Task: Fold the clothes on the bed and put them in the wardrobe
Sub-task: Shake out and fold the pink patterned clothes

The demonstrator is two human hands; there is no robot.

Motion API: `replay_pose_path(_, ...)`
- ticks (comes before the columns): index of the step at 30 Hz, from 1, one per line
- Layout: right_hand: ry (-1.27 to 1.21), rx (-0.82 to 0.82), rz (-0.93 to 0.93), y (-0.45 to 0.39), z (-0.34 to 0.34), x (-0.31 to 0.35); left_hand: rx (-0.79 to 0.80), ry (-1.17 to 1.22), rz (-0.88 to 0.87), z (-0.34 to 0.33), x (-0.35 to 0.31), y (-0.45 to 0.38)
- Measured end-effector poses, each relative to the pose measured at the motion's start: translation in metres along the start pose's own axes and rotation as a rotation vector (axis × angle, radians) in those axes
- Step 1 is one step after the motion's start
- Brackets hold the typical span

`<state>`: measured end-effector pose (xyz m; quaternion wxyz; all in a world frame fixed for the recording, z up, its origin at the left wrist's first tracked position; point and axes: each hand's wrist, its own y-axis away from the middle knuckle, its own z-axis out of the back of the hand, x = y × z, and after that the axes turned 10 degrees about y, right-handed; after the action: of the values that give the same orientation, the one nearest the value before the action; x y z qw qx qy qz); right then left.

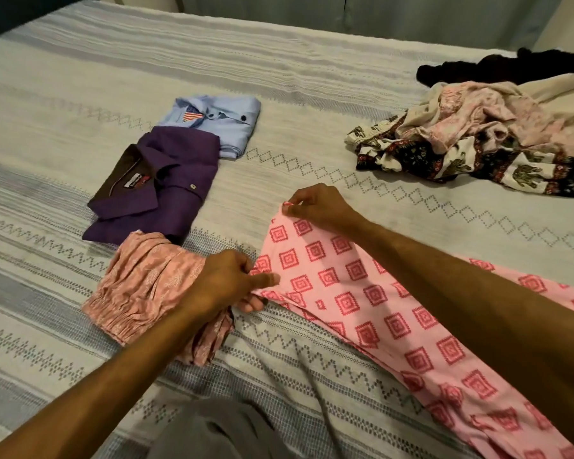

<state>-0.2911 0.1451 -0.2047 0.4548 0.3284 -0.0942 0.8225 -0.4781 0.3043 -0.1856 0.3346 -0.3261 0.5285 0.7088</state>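
At centre frame on the striped bed (80, 77), both hands, left hand (227, 281) and right hand (315, 203), pinch the pink diamond-printed cotton garment (362, 293) with their fingers; pulling those corners taut and level should square the fold.

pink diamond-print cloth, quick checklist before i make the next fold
1. Left hand pinches the near corner of the pink diamond-print cloth: ok.
2. Right hand pinches the far corner: ok.
3. Edge between the hands taut: ok.
4. Cloth lying flat on the bed: not ok, it is twisted and bunched toward the lower right.
5. Folded stack clear of the cloth: not ok, the peach garment lies under the left hand.
6. Cloth's far end: cannot tell, out of frame.
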Motion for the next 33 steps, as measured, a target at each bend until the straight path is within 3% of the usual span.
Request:
replay_pose_path(8, 0.245, -0.155, 0.125, -0.019, -0.02, -0.01, -0.053, -0.241, -0.031, 0.001, -0.008, 0.006)
replay_pose_path(11, 0.376, -0.198, 0.074, -0.012, -0.025, -0.003, -0.079, -0.552, -0.056, 0.006, -0.01, 0.005)
replay_pose_path(14, 0.463, -0.409, 0.054, 0.023, -0.029, 0.012, -0.22, -0.982, -0.22, 0.007, -0.009, 0.005)
replay_pose_path(17, 0.256, -0.524, 0.072, 0.11, -0.037, 0.015, -0.314, -1.023, -0.601, -0.019, -0.006, 0.017)
replay_pose_path(18, 0.253, -0.473, 0.041, 0.149, -0.037, 0.009, -0.253, -1.01, -0.725, -0.032, -0.004, 0.023)
replay_pose_path(20, 0.328, -0.407, 0.015, 0.233, -0.039, -0.014, 0.023, -1.022, -0.883, -0.058, 0.002, 0.034)
replay_pose_path(22, 0.449, -0.384, 0.056, 0.316, -0.038, -0.051, 0.325, -1.09, -0.979, -0.093, 0.014, 0.046)
replay_pose_path(24, 0.634, -0.285, 0.087, 0.379, -0.032, -0.094, 0.516, -1.174, -1.0, -0.128, 0.032, 0.053)
replay_pose_path(26, 0.73, -0.192, 0.081, 0.423, -0.028, -0.125, 0.555, -1.249, -1.01, -0.159, 0.047, 0.064)
replay_pose_path(28, 0.754, -0.212, 0.094, 0.44, -0.023, -0.14, 0.503, -1.265, -1.071, -0.187, 0.053, 0.073)
replay_pose_path(33, 0.832, -0.504, 0.159, 0.43, -0.025, -0.149, 0.397, -1.366, -1.361, -0.235, 0.052, 0.08)
